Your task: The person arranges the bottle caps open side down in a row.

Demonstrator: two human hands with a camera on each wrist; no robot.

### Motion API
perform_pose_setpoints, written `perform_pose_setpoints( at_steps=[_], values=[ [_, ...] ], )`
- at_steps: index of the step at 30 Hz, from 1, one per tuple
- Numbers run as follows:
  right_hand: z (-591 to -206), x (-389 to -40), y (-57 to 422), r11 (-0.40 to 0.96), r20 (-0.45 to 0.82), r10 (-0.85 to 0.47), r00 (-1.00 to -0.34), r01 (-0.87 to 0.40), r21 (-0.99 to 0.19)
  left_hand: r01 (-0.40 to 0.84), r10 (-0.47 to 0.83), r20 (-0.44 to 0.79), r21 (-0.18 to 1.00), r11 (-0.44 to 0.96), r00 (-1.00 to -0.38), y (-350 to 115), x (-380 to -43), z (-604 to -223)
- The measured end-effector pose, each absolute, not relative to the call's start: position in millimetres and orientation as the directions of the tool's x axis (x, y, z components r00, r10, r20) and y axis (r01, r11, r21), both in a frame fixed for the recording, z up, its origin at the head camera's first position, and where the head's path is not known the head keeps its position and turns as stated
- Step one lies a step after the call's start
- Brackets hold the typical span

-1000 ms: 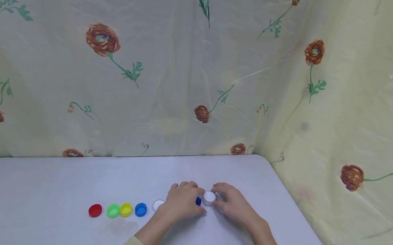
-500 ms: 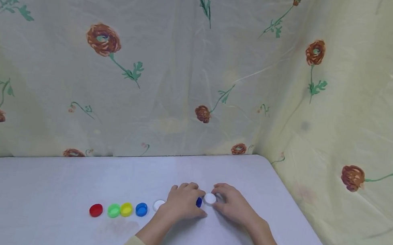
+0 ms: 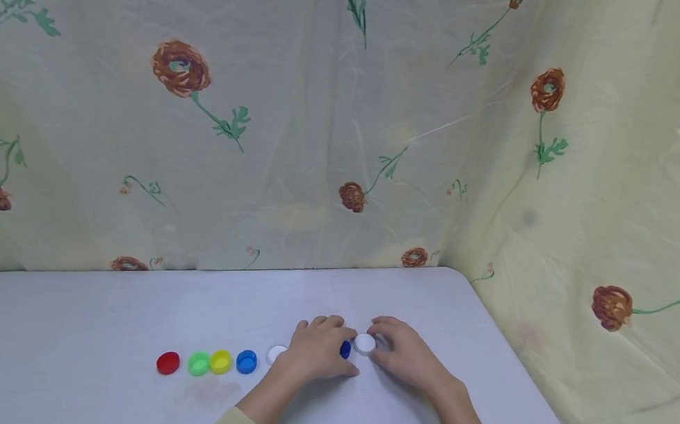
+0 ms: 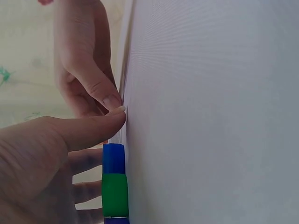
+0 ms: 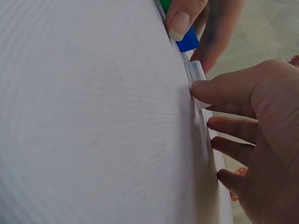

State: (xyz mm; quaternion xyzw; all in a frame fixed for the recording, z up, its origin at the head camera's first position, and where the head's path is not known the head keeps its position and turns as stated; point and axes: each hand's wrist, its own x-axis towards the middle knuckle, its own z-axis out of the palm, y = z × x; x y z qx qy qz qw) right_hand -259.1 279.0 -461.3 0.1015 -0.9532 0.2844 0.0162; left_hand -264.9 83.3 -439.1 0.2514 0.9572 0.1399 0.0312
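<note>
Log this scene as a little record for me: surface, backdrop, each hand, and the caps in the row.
Surface: white table
Backdrop: flowered sheet
Right hand: thumb and finger pinch a white cap
Left hand: arched around a dark blue cap; grip unclear
Beside dark blue cap, left wrist view: green cap
Left part of row, left to right: red cap, light green cap, yellow cap, blue cap, partly hidden white disc
</note>
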Motion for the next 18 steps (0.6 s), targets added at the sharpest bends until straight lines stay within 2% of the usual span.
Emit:
perform_pose_setpoints(
  at_steps=[6,18],
  values=[
    [-460,-259,279,0.815,0.09,-0.187,-0.978,-0.206,-0.542,0.461,0.478,0.016,0.295,0.837,-0.878,81,-267,-439],
    [-460,-263,278,0.756,0.091,-0.175,-0.98,-0.193,-0.625,0.443,0.464,0.01,0.319,0.838,-0.886,73,-268,-434]
  ],
)
